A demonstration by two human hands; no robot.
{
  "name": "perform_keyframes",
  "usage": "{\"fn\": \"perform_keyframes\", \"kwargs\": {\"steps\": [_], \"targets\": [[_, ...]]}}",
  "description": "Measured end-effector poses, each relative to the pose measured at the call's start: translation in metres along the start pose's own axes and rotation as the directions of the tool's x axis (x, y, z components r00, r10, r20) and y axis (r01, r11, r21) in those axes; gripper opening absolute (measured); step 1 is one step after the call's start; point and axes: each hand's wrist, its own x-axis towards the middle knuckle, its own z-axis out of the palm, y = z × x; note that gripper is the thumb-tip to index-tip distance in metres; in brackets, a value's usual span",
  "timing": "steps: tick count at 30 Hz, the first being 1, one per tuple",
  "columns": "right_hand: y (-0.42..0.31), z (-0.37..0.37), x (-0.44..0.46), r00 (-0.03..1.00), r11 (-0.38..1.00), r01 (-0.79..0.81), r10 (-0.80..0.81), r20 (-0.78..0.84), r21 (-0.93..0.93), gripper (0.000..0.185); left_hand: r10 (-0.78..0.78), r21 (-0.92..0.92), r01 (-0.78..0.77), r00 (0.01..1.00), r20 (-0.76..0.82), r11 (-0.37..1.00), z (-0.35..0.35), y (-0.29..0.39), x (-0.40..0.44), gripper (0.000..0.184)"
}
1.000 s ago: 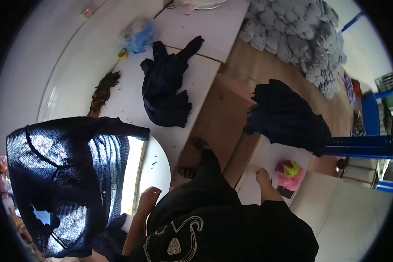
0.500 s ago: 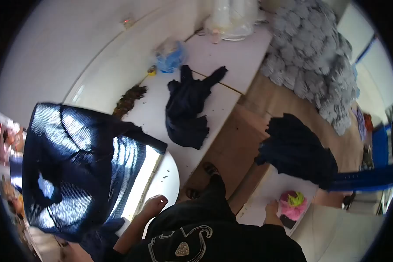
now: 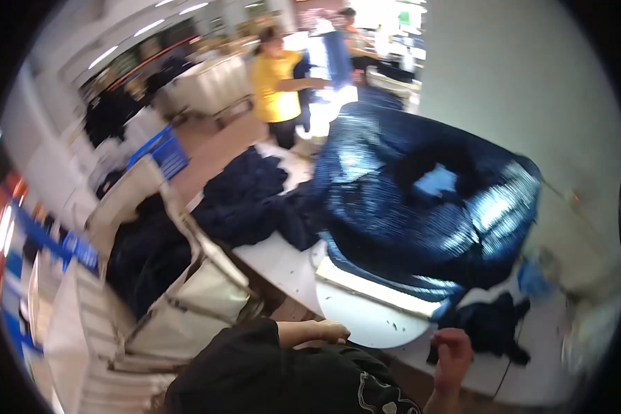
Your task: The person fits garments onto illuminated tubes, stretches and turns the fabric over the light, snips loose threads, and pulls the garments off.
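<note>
A dark navy knitted garment [image 3: 421,207] is stretched over a lit form that glows through the knit, with a round opening near its middle. Below it, a bright strip borders the rounded white tabletop [image 3: 366,324]. My left hand [image 3: 332,332] is closed beside that rounded edge; whatever its fingers may hold is hidden. Raised at the table's right side, my right hand [image 3: 454,355] has loosely bent fingers, thumb apart, and nothing visible in it. Just beyond it lies another dark garment [image 3: 486,324]. Neither hand touches the stretched garment.
Dark garments [image 3: 248,200] are heaped left of the lit form. A cream fabric bin [image 3: 214,303] with dark cloth stands at my left, a blue basket [image 3: 162,153] behind it. A person in yellow [image 3: 277,79] works at another lit form. A wall [image 3: 517,76] rises at right.
My view has swung left, bringing the bins and the other person into sight. The pink object and the grey heap have left view. My right hand has come away from beside the pink object.
</note>
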Motion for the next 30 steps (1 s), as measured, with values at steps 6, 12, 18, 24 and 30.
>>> {"fn": "perform_keyframes", "kwargs": {"steps": [6,12,18,24,30], "targets": [[-0.154,0.125,0.060,0.598,0.788,-0.192,-0.379,0.706,0.585,0.013,-0.401,-0.305,0.314,0.871,-0.285,0.899,0.041,-0.005,-0.082,0.022],[-0.186,0.196,0.071,0.147,0.577,-0.662,-0.526,0.838,0.479,0.019,-0.756,-0.689,0.394,0.552,-0.352,0.608,0.137,0.019,-0.140,0.021],[-0.204,0.213,0.054,0.030,0.461,-0.813,-0.576,0.817,0.356,0.016,-0.888,-0.841,0.401,0.422,-0.183,0.364,0.243,0.057,-0.140,0.024],[-0.191,0.209,0.041,-0.011,0.295,-0.903,-0.744,0.668,0.313,0.012,-0.904,-0.875,0.360,0.392,-0.172,0.323,0.262,0.099,-0.129,0.025],[-0.198,0.195,0.048,-0.157,0.382,-0.908,-0.688,0.709,0.170,0.010,-0.896,-0.846,0.391,0.396,-0.202,0.363,0.268,0.090,-0.119,0.024]]}}
